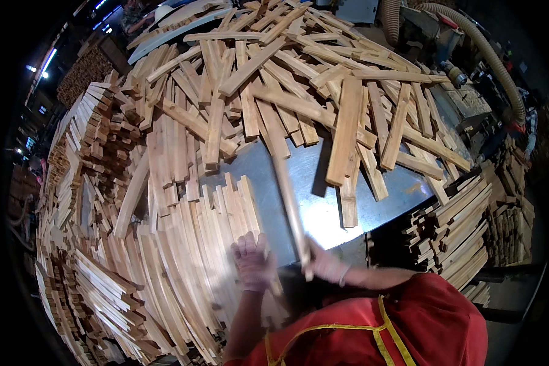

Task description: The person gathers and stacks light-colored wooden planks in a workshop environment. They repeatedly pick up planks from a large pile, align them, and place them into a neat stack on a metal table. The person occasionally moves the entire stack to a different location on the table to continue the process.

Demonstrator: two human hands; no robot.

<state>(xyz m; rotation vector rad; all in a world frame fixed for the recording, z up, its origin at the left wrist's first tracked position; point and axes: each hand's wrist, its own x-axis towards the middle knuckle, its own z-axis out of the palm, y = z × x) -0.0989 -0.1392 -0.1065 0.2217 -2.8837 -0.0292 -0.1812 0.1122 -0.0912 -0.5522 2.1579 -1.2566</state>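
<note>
A long wooden strip (290, 204), smeared by motion, slants over the metal table (262, 189), its near end at my body. My right hand (328, 263), in a pale glove, is closed around that near end. To its left, my left hand (253, 263), also gloved, lies with its fingers stretched out on the near right edge of a row of wooden strips (222, 210) set side by side. Whether it presses on them I cannot tell. The far end of the held strip meets the loose pile of wooden strips (274, 79).
Stacked strips (91, 256) rise on the left. Another stack (454, 226) stands at the right, beyond the table edge. One loose strip (348, 204) juts from the pile toward me. Machinery with a ribbed hose (494, 58) is at the far right; a person (137, 17) is at the far left.
</note>
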